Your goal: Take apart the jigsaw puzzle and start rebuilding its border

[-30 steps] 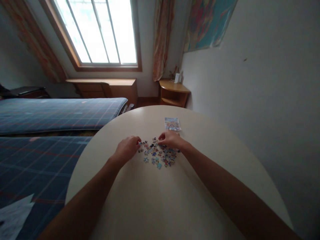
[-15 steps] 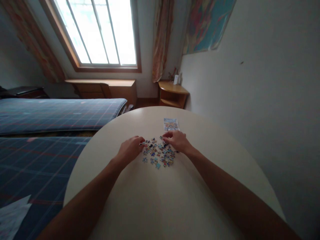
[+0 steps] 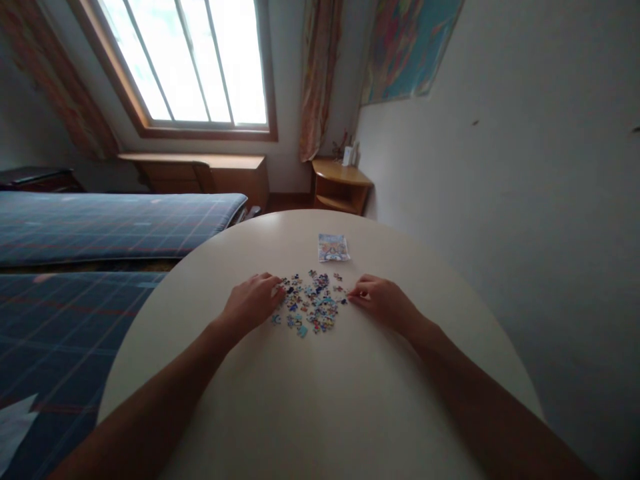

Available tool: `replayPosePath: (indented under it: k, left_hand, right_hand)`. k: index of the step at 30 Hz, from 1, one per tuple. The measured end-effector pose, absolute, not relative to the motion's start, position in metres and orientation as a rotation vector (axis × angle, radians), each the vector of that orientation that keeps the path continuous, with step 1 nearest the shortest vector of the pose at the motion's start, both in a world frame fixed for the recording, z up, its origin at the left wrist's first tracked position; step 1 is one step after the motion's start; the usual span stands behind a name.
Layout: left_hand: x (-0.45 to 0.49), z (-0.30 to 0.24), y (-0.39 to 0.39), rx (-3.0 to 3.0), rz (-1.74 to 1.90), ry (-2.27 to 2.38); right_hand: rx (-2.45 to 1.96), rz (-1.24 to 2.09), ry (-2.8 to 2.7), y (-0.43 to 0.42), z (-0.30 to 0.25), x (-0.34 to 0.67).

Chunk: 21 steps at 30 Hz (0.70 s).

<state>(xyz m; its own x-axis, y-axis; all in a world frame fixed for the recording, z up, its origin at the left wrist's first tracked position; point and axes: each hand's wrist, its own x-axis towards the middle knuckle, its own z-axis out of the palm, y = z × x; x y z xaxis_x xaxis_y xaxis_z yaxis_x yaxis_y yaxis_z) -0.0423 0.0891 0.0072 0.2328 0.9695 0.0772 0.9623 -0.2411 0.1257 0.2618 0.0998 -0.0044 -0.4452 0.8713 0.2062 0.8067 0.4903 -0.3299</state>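
A heap of small colourful puzzle pieces [image 3: 311,305] lies in the middle of a round cream table [image 3: 310,400]. My left hand [image 3: 250,303] rests at the heap's left edge, fingers curled, tips touching the pieces. At the right edge is my right hand [image 3: 383,301], its fingers pinched together by the outermost pieces; whether a piece is in the pinch is too small to tell. A small printed picture card [image 3: 333,247] lies flat beyond the heap.
A white wall [image 3: 525,200] runs close along the table's right side. Two beds with blue plaid covers [image 3: 100,227] stand to the left. A wooden corner shelf [image 3: 341,183] and a low cabinet [image 3: 200,175] sit under the window.
My right hand has moved from the heap's far edge to its right side. The left hand has stayed at the left edge. The camera has shifted slightly.
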Motion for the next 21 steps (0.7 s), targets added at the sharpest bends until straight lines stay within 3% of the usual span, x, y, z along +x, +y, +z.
replayPosePath:
  k: [7,21]
  left_hand:
    - [-0.026,-0.014,0.080,2.502,0.272,1.761]
    - [-0.022,-0.026,0.093,2.604,0.210,1.434]
  right_hand:
    - [-1.326,0.424,-2.354,0.103,-0.005,0.272]
    - [-1.432,0.220,-2.445,0.091,-0.011,0.247]
